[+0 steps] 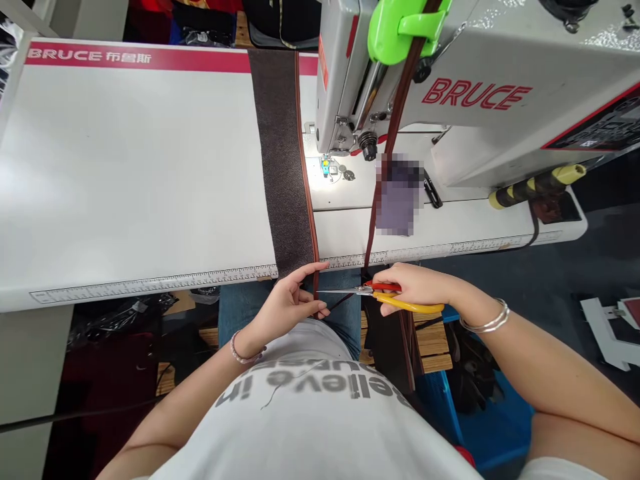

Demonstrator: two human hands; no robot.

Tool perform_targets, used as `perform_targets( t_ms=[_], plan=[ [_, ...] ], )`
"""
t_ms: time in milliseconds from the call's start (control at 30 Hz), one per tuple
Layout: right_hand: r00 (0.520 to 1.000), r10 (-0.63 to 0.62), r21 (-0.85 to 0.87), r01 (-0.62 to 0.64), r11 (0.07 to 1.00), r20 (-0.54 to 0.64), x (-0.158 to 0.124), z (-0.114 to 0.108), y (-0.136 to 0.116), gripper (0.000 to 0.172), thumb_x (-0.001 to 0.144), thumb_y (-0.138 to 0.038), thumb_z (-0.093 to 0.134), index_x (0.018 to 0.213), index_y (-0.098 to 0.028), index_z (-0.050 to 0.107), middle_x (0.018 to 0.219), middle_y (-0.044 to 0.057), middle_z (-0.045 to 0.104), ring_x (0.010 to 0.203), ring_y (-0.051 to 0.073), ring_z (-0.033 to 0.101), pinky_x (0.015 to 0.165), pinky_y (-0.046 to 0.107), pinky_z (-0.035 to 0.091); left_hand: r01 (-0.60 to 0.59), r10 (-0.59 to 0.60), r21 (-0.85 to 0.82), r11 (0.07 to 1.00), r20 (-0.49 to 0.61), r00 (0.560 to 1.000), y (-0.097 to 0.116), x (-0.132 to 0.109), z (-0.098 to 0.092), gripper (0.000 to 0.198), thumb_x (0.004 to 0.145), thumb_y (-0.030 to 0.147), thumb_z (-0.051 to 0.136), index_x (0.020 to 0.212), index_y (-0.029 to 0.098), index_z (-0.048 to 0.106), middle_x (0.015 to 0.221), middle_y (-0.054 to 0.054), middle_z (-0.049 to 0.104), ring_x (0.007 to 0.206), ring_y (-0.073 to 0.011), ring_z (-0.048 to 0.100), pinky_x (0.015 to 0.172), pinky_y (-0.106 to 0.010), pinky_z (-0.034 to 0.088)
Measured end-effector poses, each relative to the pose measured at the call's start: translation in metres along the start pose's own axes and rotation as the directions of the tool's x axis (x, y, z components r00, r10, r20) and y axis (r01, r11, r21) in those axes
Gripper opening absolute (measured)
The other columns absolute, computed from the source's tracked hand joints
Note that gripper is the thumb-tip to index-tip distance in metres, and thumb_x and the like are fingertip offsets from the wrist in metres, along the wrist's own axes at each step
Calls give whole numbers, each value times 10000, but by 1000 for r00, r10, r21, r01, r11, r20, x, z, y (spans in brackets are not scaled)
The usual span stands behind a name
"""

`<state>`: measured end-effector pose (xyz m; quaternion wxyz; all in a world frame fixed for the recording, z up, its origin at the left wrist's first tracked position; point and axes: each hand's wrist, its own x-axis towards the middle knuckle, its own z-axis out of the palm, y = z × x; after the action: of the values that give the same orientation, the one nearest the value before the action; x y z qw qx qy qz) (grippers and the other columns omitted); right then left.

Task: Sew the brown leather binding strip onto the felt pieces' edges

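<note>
A long dark fabric strip [284,153] with reddish-brown piping [305,153] along its right edge lies across the table and hangs over the front edge. My left hand [295,297] is closed around the strip's near end, its thumb and index finger at the piping. In my right hand [413,283] is a pair of scissors [407,303] with red and yellow handles. Their blades point left and reach the piping beside my left fingers. Whether the blades are parted is too small to tell.
The sewing machine [480,67] stands at the right, with a green clip-like guide [400,30] from which a brown binding strip [370,233] hangs. A black-and-yellow roll [537,187], a black pen-like tool [433,190] and a blurred purple item [397,207] lie on the table. A blue bin [500,433] sits below right.
</note>
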<state>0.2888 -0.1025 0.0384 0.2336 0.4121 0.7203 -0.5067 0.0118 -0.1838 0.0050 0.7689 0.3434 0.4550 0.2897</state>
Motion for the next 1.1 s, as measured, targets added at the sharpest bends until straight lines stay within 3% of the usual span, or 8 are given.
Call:
perform_targets(
  t_ms=[767,1100],
  plan=[
    [998,-56,-1,56,998,-34,8,0,-7,537,696,-641,706,679,-171,448,603,-59,410,563,62,315,559,216,229,-19,20,42,999,-12,1000,-4,1,0,776,800,221,713,1485,159,354,592,13,676,699,-151,716,720,-231,572],
    [997,-48,-21,47,999,-66,5,-1,-7,544,679,-646,709,651,-167,452,601,-54,454,556,63,350,546,221,238,-20,21,61,998,-13,1000,-6,2,1,781,797,222,721,1482,144,355,617,-11,695,692,-160,719,730,-256,582]
  ],
)
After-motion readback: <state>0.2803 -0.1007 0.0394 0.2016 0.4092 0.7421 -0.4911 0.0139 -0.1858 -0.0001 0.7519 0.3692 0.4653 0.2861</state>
